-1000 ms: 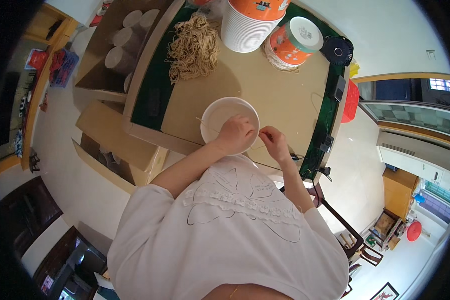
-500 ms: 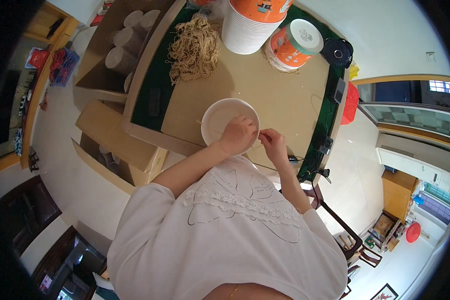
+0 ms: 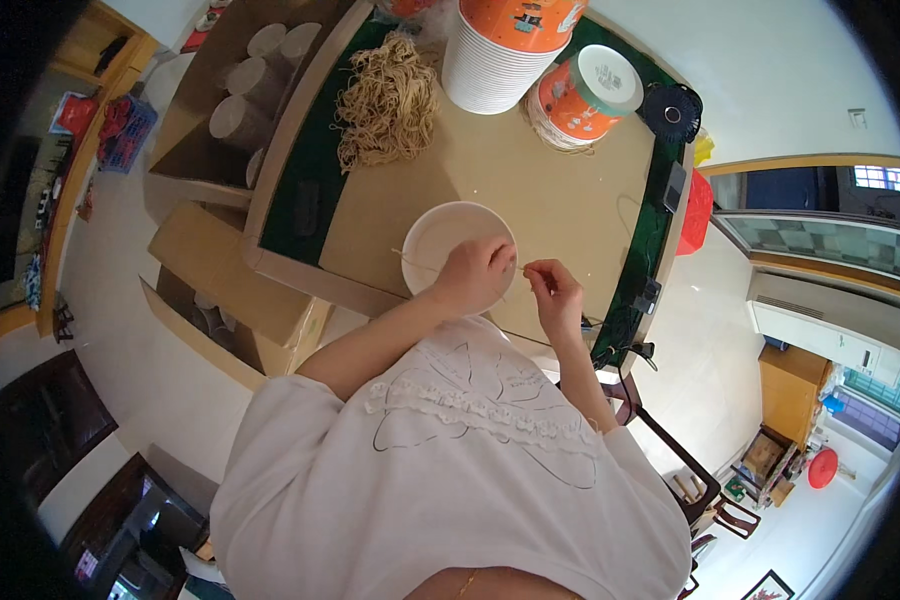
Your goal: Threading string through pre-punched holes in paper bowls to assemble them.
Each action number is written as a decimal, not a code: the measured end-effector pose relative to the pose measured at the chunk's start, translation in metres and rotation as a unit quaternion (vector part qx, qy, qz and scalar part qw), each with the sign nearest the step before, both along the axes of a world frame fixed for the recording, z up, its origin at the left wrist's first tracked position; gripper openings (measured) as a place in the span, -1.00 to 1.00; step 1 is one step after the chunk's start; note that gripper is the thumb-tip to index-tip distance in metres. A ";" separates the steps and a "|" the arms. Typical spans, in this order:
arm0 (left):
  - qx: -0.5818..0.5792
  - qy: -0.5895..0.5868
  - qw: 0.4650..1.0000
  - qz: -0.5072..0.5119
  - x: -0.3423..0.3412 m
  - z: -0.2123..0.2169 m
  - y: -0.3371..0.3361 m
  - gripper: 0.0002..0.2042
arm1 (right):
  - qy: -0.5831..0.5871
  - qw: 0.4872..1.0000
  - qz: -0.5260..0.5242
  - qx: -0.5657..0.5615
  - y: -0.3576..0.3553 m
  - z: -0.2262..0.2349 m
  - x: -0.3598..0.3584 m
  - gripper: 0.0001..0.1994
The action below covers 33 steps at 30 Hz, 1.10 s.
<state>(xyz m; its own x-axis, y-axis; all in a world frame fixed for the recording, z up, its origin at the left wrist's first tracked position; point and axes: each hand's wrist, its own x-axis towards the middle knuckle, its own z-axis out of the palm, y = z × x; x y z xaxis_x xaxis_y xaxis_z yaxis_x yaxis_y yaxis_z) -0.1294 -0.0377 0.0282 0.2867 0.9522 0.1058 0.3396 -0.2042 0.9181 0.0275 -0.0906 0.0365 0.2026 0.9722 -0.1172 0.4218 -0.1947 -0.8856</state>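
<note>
A white paper bucket [image 3: 432,232] is in front of me at the near edge of the table, its round pale face turned up. My left hand [image 3: 473,274] lies over it with curled fingers, closed on a thin tan cord. Just outside the right rim, my right hand [image 3: 556,292] pinches the same cord between thumb and fingertips. A short end of cord [image 3: 400,254] sticks out past the bucket's left rim. My left hand hides part of the bucket and the cord's path under it.
A tangled pile of tan cords [image 3: 388,105] lies far left on the cardboard sheet [image 3: 580,210]. Behind stand a stack of white-and-orange buckets [image 3: 485,75] and an orange tub [image 3: 578,108]. Black adapters [image 3: 674,185] line the right edge. Cardboard boxes [image 3: 220,265] stand on the left.
My left hand has shifted slightly within the bucket. My right hand has moved a little right, away from the rim, and a short length of cord now shows between the hands.
</note>
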 end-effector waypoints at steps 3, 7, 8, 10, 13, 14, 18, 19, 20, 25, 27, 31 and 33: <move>-0.033 -0.022 0.990 -0.134 0.000 -0.021 0.006 -0.79 | -0.005 1.000 0.014 0.027 0.002 0.010 -0.005 -0.96; -0.412 -0.174 0.875 -0.186 0.001 -0.023 0.013 -0.74 | -0.013 0.998 0.025 0.054 0.003 0.003 -0.004 -0.96; -0.419 -0.153 0.871 -0.208 0.000 -0.018 0.014 -0.73 | -0.013 0.998 0.025 0.054 0.003 0.004 -0.004 -0.96; -0.403 -0.159 0.879 -0.200 -0.001 -0.015 0.013 -0.74 | -0.005 0.998 0.028 0.055 0.003 0.005 -0.005 -0.95; -0.385 -0.168 0.887 -0.191 -0.001 -0.012 0.012 -0.77 | 0.012 1.000 0.001 0.029 0.004 0.004 -0.007 -0.94; -0.383 -0.171 0.887 -0.191 0.000 -0.012 0.012 -0.79 | 0.012 1.000 0.001 0.029 0.004 0.002 -0.005 -0.94; -0.370 -0.177 0.895 -0.173 0.000 -0.015 0.010 -0.84 | 0.041 0.999 0.005 -0.019 0.004 -0.008 0.002 -0.92; -0.371 -0.172 0.896 -0.174 0.000 -0.015 0.011 -0.85 | 0.063 0.997 0.003 -0.042 0.005 -0.008 0.003 -0.92; -0.372 -0.168 0.896 -0.175 -0.001 -0.016 0.011 -0.87 | 0.063 0.997 0.002 -0.042 0.006 -0.008 0.003 -0.92; -0.371 -0.170 0.896 -0.175 -0.003 -0.020 0.012 -0.92 | 0.173 0.980 -0.010 -0.095 0.007 -0.009 0.005 -0.91; -0.372 -0.171 0.895 -0.175 -0.003 -0.022 0.011 -0.93 | 0.175 0.980 -0.008 -0.098 0.008 -0.009 0.006 -0.92; -0.332 -0.150 0.916 -0.171 -0.003 -0.024 0.011 -0.95 | 0.180 0.979 -0.007 -0.097 0.008 -0.013 0.007 -0.92; -0.310 -0.139 0.924 -0.173 -0.003 -0.028 0.011 -0.95 | 0.176 0.980 -0.005 -0.098 0.008 -0.013 0.007 -0.92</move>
